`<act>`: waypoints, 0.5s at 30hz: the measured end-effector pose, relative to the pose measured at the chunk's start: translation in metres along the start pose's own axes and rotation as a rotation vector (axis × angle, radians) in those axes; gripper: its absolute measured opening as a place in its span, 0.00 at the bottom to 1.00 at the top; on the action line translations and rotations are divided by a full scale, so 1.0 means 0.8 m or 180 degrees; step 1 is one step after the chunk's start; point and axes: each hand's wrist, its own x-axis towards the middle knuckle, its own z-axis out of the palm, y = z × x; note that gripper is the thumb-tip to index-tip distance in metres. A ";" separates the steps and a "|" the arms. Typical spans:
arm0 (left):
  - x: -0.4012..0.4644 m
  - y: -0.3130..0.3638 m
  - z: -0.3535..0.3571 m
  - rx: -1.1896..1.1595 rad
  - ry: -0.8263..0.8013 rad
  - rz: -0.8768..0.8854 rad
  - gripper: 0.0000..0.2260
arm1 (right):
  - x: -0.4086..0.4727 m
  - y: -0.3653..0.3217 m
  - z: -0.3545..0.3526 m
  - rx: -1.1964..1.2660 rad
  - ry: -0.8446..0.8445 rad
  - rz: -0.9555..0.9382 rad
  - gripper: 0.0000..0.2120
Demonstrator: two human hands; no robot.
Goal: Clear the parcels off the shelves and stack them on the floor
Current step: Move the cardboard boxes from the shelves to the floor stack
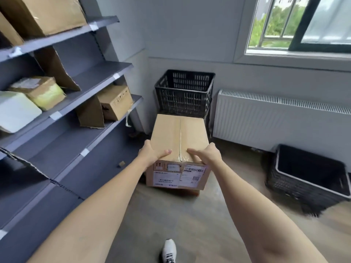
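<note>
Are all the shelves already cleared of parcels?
No: a small cardboard box and a taped parcel sit on the shelves.

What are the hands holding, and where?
Both hands, left and right, grip the cardboard box at its near top edge, one on each side of the tape seam.
</note>
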 end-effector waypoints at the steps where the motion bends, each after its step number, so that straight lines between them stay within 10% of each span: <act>1: -0.010 0.005 0.009 0.0007 0.0012 -0.0015 0.46 | 0.004 0.011 -0.002 -0.0008 -0.0027 0.0033 0.48; 15: 0.093 0.039 0.118 -0.0665 -0.0394 -0.0217 0.43 | 0.149 0.036 -0.028 -0.0437 0.0064 0.0189 0.46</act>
